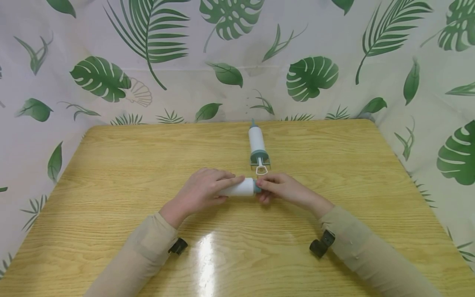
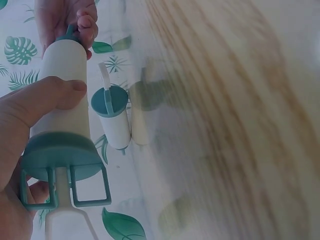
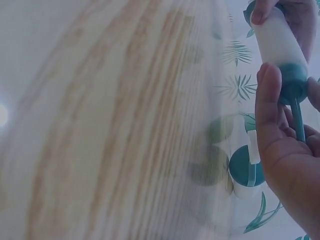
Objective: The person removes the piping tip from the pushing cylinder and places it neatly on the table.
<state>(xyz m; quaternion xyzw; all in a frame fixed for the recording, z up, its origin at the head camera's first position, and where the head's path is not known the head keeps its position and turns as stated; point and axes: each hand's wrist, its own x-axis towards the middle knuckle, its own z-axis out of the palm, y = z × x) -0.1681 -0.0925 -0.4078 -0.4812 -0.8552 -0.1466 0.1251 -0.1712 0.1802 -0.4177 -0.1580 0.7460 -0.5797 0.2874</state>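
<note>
A white syringe (image 1: 241,188) with teal ends lies crosswise between my two hands. My left hand (image 1: 205,188) grips its barrel, thumb along the side, as the left wrist view shows. At the left end, a teal flange (image 2: 62,155) carries two square finger loops and a white plunger handle (image 2: 70,222). My right hand (image 1: 281,189) pinches the teal cap (image 3: 292,82) at the other end, where a thin teal nozzle (image 3: 298,120) points toward the palm. A second syringe (image 1: 257,139) of the same kind lies just beyond, plunger handle toward me, untouched by either hand.
The wooden table (image 1: 122,156) reaches back to a white cloth backdrop (image 1: 252,74) printed with green leaves. Small black cameras (image 1: 322,244) sit at both sleeved wrists. Light glares off the table's front (image 1: 206,264).
</note>
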